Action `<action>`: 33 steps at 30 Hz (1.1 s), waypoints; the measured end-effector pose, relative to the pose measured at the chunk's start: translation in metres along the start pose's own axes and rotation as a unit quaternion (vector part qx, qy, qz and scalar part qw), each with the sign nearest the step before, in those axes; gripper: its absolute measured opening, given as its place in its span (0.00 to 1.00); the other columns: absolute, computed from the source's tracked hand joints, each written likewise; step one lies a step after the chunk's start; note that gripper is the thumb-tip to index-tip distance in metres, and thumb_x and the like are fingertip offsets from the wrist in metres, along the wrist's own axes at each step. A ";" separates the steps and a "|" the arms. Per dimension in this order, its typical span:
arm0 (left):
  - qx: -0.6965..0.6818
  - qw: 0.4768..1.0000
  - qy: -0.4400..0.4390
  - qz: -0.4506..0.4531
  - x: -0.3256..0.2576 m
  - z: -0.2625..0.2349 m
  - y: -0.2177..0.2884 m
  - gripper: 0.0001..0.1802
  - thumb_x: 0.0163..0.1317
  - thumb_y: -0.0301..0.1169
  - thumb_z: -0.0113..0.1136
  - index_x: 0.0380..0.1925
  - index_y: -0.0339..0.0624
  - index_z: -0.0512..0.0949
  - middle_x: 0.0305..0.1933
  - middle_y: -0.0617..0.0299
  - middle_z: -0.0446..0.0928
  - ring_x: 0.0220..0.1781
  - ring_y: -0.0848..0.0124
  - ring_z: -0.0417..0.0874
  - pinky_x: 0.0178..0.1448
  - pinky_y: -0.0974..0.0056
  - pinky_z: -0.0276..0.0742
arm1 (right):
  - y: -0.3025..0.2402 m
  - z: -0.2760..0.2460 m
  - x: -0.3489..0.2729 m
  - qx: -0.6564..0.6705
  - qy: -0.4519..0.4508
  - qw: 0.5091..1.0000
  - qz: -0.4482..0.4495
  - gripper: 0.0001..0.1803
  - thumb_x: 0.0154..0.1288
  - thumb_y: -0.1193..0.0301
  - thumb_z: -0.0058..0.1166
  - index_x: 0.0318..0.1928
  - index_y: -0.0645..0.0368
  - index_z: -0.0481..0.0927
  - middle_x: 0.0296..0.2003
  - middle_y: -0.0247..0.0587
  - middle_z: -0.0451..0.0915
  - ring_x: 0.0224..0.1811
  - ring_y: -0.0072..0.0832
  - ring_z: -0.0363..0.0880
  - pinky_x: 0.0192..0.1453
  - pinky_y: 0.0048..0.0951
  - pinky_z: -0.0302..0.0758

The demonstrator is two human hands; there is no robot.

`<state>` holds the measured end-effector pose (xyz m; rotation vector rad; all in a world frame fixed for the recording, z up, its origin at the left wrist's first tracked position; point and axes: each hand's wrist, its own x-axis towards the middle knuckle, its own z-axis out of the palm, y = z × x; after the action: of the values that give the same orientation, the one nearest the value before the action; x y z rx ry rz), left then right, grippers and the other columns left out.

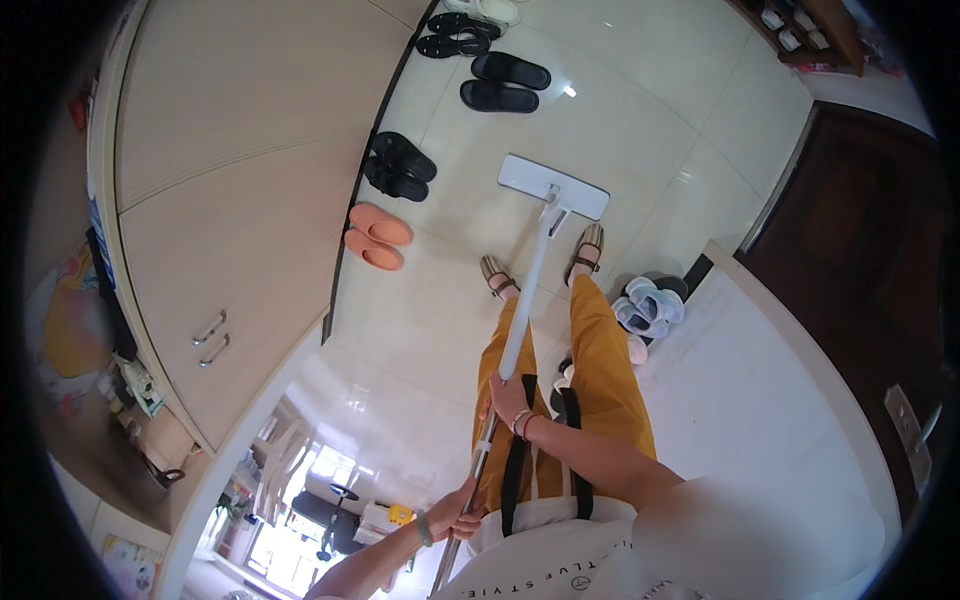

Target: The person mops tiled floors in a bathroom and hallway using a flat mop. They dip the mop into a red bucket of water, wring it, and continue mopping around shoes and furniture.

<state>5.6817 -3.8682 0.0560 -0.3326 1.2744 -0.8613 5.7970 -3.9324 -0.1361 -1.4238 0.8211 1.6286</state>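
Gripping the mop (523, 300) now | right hand (510, 400) is clasping lower, left hand (455, 512) higher | mop head (582, 198) is lying just past the shoes (591, 246)

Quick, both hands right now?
Left hand: closed around the mop pole, near its top.
Right hand: closed around the same pole, farther down.

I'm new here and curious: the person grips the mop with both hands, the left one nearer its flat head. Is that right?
Not quite: in the head view, the right hand is nearer the flat head; the left hand is farther from it. Both do grip the mop.
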 end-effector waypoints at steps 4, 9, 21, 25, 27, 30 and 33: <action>0.022 1.000 0.008 -0.004 -0.002 0.037 0.021 0.28 0.58 0.64 0.34 0.21 0.50 0.59 0.11 0.72 0.49 0.11 0.81 0.49 0.14 0.75 0.43 | -0.031 -0.020 0.000 0.000 -0.028 1.000 -0.011 0.15 0.65 0.62 0.40 0.30 0.63 0.60 0.10 0.41 0.65 0.08 0.35 0.70 0.10 0.35 0.69; 0.116 0.993 0.006 0.016 0.029 0.081 0.100 0.28 0.59 0.62 0.34 0.25 0.48 0.62 0.12 0.69 0.56 0.11 0.79 0.57 0.13 0.72 0.54 | -0.123 -0.059 0.040 0.060 -0.004 0.997 -0.049 0.23 0.65 0.57 0.38 0.23 0.66 0.62 0.08 0.45 0.65 0.07 0.37 0.68 0.10 0.38 0.69; 0.516 0.807 0.102 0.267 0.024 0.097 0.220 0.25 0.65 0.48 0.40 0.55 0.44 0.63 0.44 0.58 0.72 0.47 0.73 0.72 0.54 0.66 0.66 | -0.133 -0.031 0.041 0.024 0.048 0.998 0.035 0.15 0.63 0.62 0.43 0.31 0.62 0.65 0.17 0.44 0.72 0.17 0.35 0.75 0.18 0.36 0.74; 0.257 0.937 0.038 0.233 0.057 0.054 0.309 0.30 0.64 0.50 0.41 0.59 0.42 0.59 0.52 0.57 0.69 0.51 0.72 0.70 0.55 0.65 0.66 | -0.150 -0.009 0.043 0.101 -0.021 0.984 0.147 0.14 0.61 0.62 0.47 0.34 0.60 0.67 0.22 0.43 0.74 0.24 0.34 0.77 0.26 0.35 0.77; 0.259 0.928 0.027 0.267 0.067 0.055 0.345 0.32 0.64 0.53 0.40 0.60 0.42 0.58 0.55 0.57 0.67 0.55 0.71 0.68 0.57 0.65 0.64 | -0.155 -0.009 0.057 0.080 -0.060 0.979 0.179 0.14 0.60 0.62 0.50 0.36 0.60 0.69 0.27 0.43 0.76 0.28 0.34 0.77 0.33 0.34 0.78; 0.182 0.954 -0.036 0.235 0.080 0.061 0.388 0.33 0.64 0.54 0.38 0.60 0.42 0.57 0.58 0.56 0.65 0.60 0.69 0.66 0.61 0.63 0.62 | -0.160 -0.013 0.080 0.052 -0.123 0.965 0.226 0.15 0.57 0.60 0.54 0.37 0.59 0.72 0.35 0.46 0.78 0.38 0.34 0.78 0.43 0.34 0.77; 0.092 0.963 -0.084 0.238 0.099 0.063 0.414 0.32 0.65 0.52 0.36 0.60 0.39 0.56 0.61 0.54 0.63 0.63 0.66 0.63 0.65 0.59 0.59 | -0.180 -0.010 0.090 0.013 -0.158 0.953 0.258 0.18 0.60 0.58 0.50 0.41 0.61 0.73 0.38 0.49 0.79 0.42 0.35 0.79 0.47 0.35 0.75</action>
<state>5.8996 -3.6832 -0.2654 0.0521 1.0443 -0.5198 5.9567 -3.8440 -0.2203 -0.9311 1.0749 2.1572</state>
